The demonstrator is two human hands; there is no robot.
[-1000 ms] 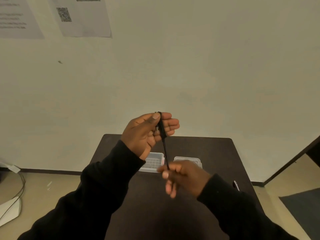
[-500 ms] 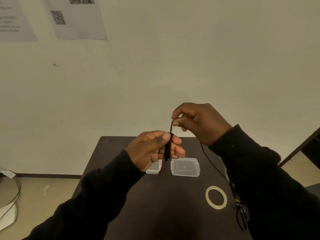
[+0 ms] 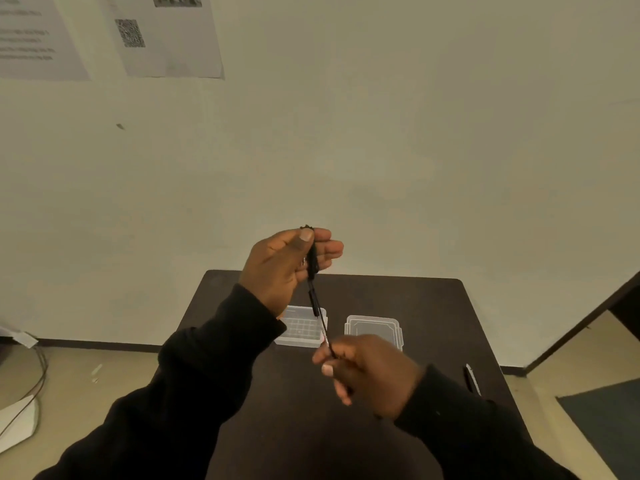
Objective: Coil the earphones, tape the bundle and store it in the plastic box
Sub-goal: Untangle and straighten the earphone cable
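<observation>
My left hand (image 3: 284, 268) is raised above the table's far edge and pinches a small coil of the black earphones (image 3: 313, 261) between thumb and fingers. The loose cable runs down and to the right into my right hand (image 3: 367, 368), which pinches it taut below, over the table. The clear plastic box (image 3: 301, 329) stands open on the dark table (image 3: 433, 306) behind the cable, with its clear lid (image 3: 374, 327) lying flat beside it on the right. The tape roll is hidden behind my right arm.
A pen-like object (image 3: 472, 377) lies near the table's right edge. The wall stands directly behind the table, with papers (image 3: 166, 36) stuck on it at upper left. Cables (image 3: 34, 382) lie on the floor at left.
My right hand has come down from above my left hand to below it, drawing the cable around the coil. The left hand has risen a little. The tape roll is now covered by my arm.
</observation>
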